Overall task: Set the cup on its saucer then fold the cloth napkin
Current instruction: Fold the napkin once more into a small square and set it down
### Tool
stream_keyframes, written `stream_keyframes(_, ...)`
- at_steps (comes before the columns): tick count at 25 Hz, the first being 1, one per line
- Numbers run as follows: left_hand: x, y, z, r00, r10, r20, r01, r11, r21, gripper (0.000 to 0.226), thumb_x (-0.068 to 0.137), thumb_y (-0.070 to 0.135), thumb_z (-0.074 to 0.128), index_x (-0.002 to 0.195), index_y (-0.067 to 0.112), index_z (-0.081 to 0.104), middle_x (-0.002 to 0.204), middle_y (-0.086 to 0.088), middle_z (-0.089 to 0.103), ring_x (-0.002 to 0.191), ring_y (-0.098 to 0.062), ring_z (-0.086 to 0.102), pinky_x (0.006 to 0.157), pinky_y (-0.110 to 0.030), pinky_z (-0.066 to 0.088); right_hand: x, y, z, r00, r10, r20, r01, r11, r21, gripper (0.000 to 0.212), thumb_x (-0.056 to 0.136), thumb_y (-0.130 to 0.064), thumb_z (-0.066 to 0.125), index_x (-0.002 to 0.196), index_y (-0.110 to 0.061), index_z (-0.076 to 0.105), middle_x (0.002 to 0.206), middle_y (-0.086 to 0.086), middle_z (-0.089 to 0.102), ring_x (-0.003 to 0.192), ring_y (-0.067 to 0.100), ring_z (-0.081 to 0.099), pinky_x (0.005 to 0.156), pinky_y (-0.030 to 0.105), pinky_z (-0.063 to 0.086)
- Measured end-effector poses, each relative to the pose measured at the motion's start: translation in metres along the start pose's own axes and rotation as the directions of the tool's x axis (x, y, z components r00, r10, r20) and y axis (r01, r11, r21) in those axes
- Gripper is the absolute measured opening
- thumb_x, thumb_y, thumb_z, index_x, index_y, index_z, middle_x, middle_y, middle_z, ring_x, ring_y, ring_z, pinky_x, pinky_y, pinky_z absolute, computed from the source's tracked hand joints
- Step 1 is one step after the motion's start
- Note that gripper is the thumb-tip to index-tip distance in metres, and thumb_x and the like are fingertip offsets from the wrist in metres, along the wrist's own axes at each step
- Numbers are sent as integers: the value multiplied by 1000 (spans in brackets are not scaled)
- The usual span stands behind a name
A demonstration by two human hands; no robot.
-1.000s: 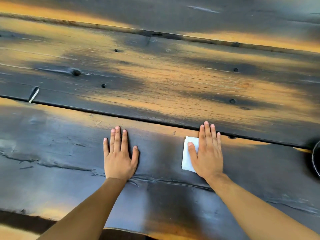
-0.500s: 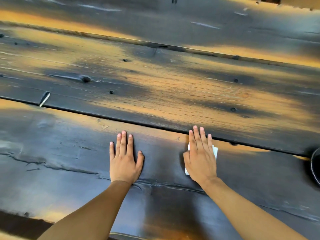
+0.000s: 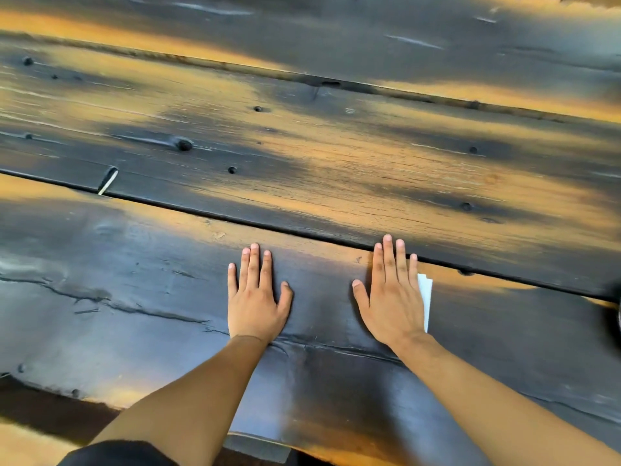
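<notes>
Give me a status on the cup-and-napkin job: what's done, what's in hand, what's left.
Done: the white napkin looks folded small, with layered edges showing at its corner. In hand: the right hand lies flat on it, covering most of it, seemingly pressing the fold; the left hand rests flat on the bare wooden table. Left: cannot confirm the cup step. Only a dark blurred object shows at the right edge, and no cup is identifiable.

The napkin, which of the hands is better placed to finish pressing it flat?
The right hand. It lies flat on the folded white napkin, covering all but its right edge. The left hand rests flat on bare table, apart from the napkin.
</notes>
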State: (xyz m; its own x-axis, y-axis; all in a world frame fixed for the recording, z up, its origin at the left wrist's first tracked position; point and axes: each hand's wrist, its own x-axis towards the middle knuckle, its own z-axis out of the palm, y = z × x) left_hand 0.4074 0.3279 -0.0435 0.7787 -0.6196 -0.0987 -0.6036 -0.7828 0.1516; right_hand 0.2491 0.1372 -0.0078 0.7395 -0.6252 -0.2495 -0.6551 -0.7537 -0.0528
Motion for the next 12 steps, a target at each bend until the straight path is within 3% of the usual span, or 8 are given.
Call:
stream_keyframes(4,-1,-2,2,1000,8,-7,-8,1000,8,72,96,47,34,157,10,26,167,-12,19,156,-25,11,125,-52,11,0,-15,12,997,-75,11,75,997,-10,80,100,-56,22,158,-3,11,168,15,-1,155,31,-6,126,50,5)
stream_keyframes(9,0,-2,3,1000,9,-8,-8,1000,10,73,96,48,35,158,11,25,167,-11,18,156,-25,11,125,-51,10,2,-16,18,997,-64,36,65,998,-23,84,99,-61,21,159,-4,9,168,14,-1,156,30,-6,125,51,7)
stream_keyframes(12,-1,-2,2,1000,8,-19,-8,1000,12,73,95,48,35,157,11,27,167,-11,19,156,-25,12,125,-52,11,0,-12,9,995,-98,-9,98,995,23,81,100,-62,18,160,-8,7,168,13,-6,155,28,-10,126,50,4)
